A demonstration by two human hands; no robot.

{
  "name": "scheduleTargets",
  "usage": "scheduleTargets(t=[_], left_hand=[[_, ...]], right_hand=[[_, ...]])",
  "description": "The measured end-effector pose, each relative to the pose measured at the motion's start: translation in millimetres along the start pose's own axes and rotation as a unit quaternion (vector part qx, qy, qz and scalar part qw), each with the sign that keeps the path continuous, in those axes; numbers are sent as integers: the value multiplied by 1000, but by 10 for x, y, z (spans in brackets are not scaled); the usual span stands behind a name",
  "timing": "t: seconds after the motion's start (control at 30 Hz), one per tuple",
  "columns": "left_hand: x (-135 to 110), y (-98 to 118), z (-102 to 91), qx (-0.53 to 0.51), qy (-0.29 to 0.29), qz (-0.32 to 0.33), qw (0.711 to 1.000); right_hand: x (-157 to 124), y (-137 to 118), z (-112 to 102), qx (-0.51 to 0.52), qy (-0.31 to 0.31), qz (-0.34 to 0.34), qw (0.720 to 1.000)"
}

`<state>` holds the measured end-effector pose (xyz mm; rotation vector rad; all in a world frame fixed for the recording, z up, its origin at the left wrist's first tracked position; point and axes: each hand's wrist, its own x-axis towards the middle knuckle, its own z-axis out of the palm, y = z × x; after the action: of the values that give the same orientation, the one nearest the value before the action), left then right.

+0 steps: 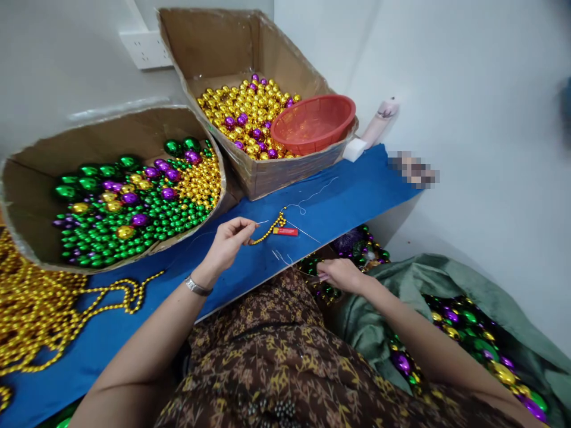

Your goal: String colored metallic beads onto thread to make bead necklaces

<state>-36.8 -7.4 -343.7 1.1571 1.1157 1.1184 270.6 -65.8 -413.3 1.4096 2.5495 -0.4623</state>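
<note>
My left hand (228, 239) hovers over the blue board (348, 196), fingers pinched on a thin needle with white thread (312, 197) trailing from it. A short strand of small gold beads (270, 229) lies just right of the fingertips, beside a small red lighter (285, 232). My right hand (339, 274) rests lower right at the board's near edge, fingers closed on the thread end, above a heap of green and purple beads (357, 246).
Left cardboard box (31, 178) holds green, gold and purple beads. The far box (267, 172) holds gold and purple beads and a red plastic basket (313, 123). Gold bead strings (40, 303) pile at left. A green cloth with beads (464, 321) lies at right.
</note>
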Motion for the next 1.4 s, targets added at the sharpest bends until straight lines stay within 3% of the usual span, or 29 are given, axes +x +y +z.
scheduleTargets(t=[0.1, 0.17, 0.27, 0.37, 0.5, 0.67, 0.8, 0.93, 1.03, 1.1, 1.17, 1.23, 1.3, 1.4], left_hand=[[-15, 1, 0, -28, 23, -8, 999], [-27, -2, 21, -41, 35, -12, 998], [-52, -14, 44, -47, 37, -14, 998], [-91, -19, 24, -40, 39, -16, 998], [-154, -18, -39, -47, 50, -15, 997], [-242, -53, -35, -68, 43, -39, 996], [-318, -72, -18, -80, 41, -46, 995], [-403, -51, -56, -100, 51, -44, 993], [-455, -36, -81, -136, 66, -45, 987], [-476, -33, -80, -162, 71, -50, 983], [-490, -32, -67, -181, 71, -57, 979], [-504, -27, -48, -195, 74, -62, 976], [-523, -19, -32, -203, 81, -66, 974], [-551, -4, -12, -213, 90, -73, 970]], right_hand=[[-144, 201, -148, 33, 2, 2, 999], [-87, 265, -232, 72, 60, 20, 995], [193, 271, -297, 49, 142, 145, 978], [492, 244, -325, -12, 142, 238, 961], [671, 167, -362, -44, 129, 213, 967], [788, -104, -297, -60, 79, 172, 980], [887, -270, -268, -57, 89, 176, 979], [805, -246, -421, -24, 109, 168, 979], [673, -259, -576, 41, 137, 127, 982], [618, -359, -640, 197, 202, 67, 957], [608, -530, -665, 389, 269, 2, 881], [628, -736, -667, 513, 302, -31, 803], [652, -937, -664, 565, 323, -33, 758], [675, -1167, -661, 577, 367, -39, 729]])
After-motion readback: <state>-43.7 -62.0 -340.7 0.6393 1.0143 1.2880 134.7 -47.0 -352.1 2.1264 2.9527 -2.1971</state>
